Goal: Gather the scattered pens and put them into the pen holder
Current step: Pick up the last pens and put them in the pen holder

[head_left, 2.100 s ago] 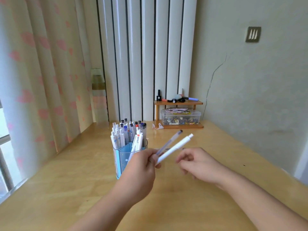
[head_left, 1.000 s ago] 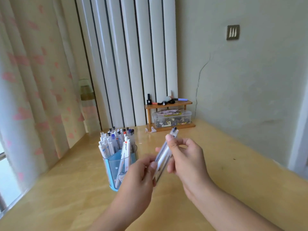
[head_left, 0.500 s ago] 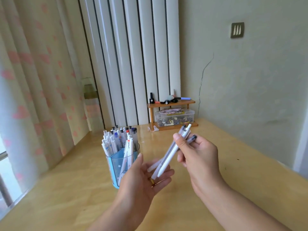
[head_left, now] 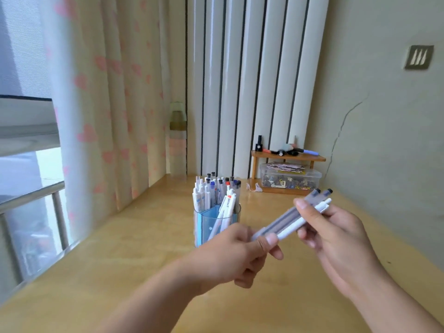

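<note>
A small bunch of pens (head_left: 289, 219), two grey and one white, hangs above the wooden desk (head_left: 125, 251), held at both ends. My left hand (head_left: 237, 253) pinches the lower ends between thumb and fingers. My right hand (head_left: 336, 231) grips the upper part, thumb on top. The blue translucent pen holder (head_left: 209, 227) stands just left of and behind my left hand, packed with several upright pens (head_left: 216, 191).
A small wooden shelf (head_left: 288, 156) with odds and ends stands at the desk's far right corner over a clear plastic box (head_left: 290, 179). A curtain (head_left: 101, 104) and window rail (head_left: 31, 193) run along the left. The wall is close on the right.
My left hand, open under the pens half a second ago, has closed on their lower ends. The bunch sits a little flatter. The camera has swung left.
</note>
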